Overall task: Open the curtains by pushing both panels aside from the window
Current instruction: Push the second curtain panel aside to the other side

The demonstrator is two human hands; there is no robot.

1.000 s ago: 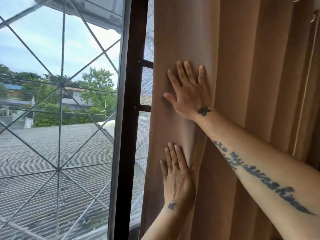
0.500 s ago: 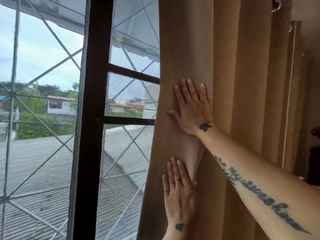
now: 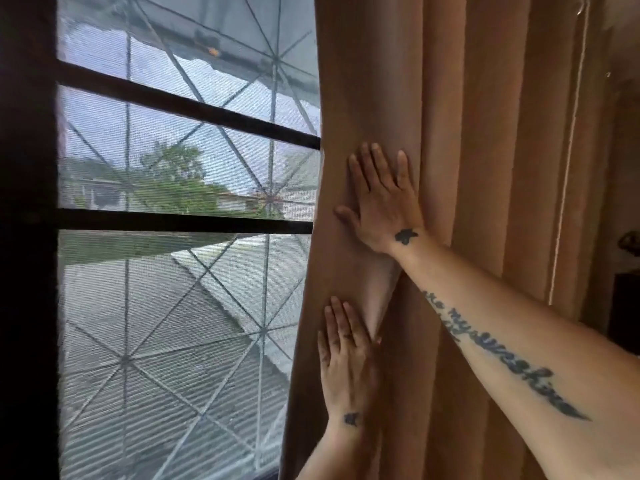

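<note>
The curtain panel point(image 3: 450, 168), a tan pleated fabric, hangs at the right side of the window point(image 3: 187, 237), gathered into deep vertical folds, its leading edge running down the middle of the view. Both hands lie flat against it with nothing gripped: the right hand point(image 3: 381, 199) is spread wide and pressed palm-first on the cloth higher up, and the left hand point(image 3: 346, 358) is pressed the same way lower down, fingers straight and close together, neither one pinching or closing on the fabric. Between them a paler strip of lining point(image 3: 377, 299) shows where a fold has turned out. Compared with a second ago, far more of the screened pane is uncovered: then only a thin sliver of mesh showed between the dark frame point(image 3: 27, 237) and the curtain's edge, and now two horizontal bars point(image 3: 187, 216) and a wide stretch of mesh, with the metal grille point(image 3: 194, 282) and corrugated roof point(image 3: 156, 375) beyond, lie open. The hands keep the same places on the cloth, so the panel seems to have slid right under a flat push. My reading is that this panel is mostly drawn but not yet fully stacked, since its edge covers part of the pane; a little more sideways pressure looks needed. Whether the other panel has been moved cannot be told, as it lies out of view
</note>
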